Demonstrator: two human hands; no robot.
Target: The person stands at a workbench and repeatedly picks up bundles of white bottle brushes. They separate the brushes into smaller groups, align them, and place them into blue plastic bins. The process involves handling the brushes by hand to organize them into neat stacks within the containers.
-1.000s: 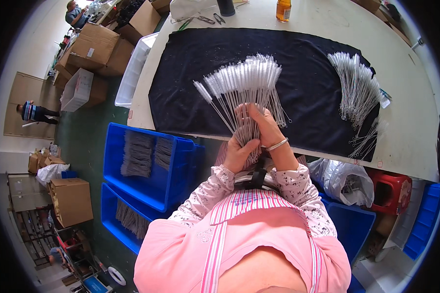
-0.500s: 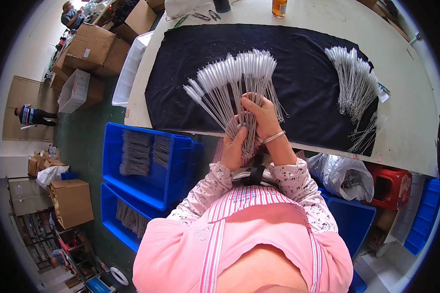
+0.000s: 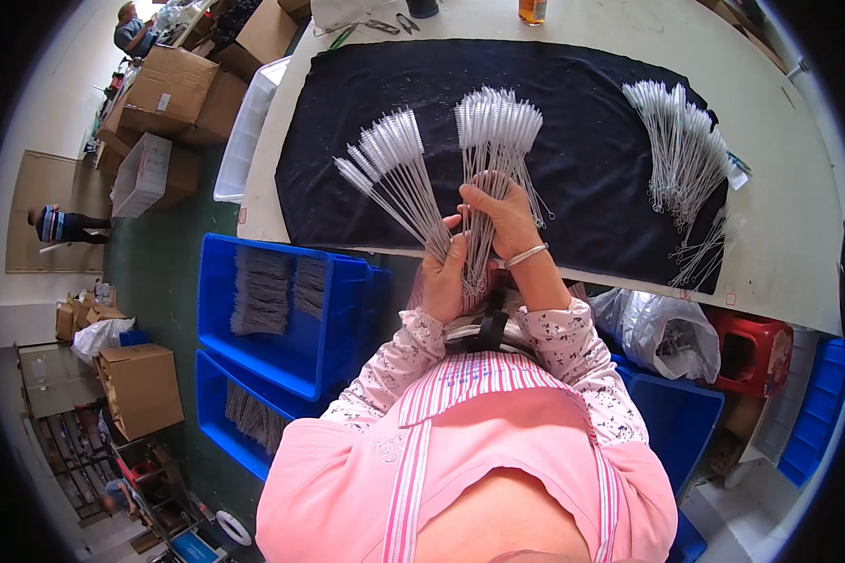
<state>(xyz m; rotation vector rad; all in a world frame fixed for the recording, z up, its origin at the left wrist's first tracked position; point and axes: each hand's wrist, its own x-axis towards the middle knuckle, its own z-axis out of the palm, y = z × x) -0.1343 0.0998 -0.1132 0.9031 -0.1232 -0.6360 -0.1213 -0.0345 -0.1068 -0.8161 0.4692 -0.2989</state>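
My left hand is closed around the wire handles of a fanned bunch of straw brushes with white bristle heads. Beside it, my right hand grips a second, thicker bunch of the same brushes, whose looped handle ends hang below the fingers. Both bunches point away from me over a black cloth, with a gap between their heads. The hands almost touch near the table's front edge. Behind the right bunch, a few more brushes show their looped ends on the cloth.
A large pile of brushes lies on the cloth's right side. Snips and an amber bottle stand or lie at the back of the table. Blue bins holding wire brushes are at my left; a red stool is at the right.
The single wide fan of brushes has parted into two bunches. My left hand's bunch has swung left, while my right hand's bunch has shifted slightly right.
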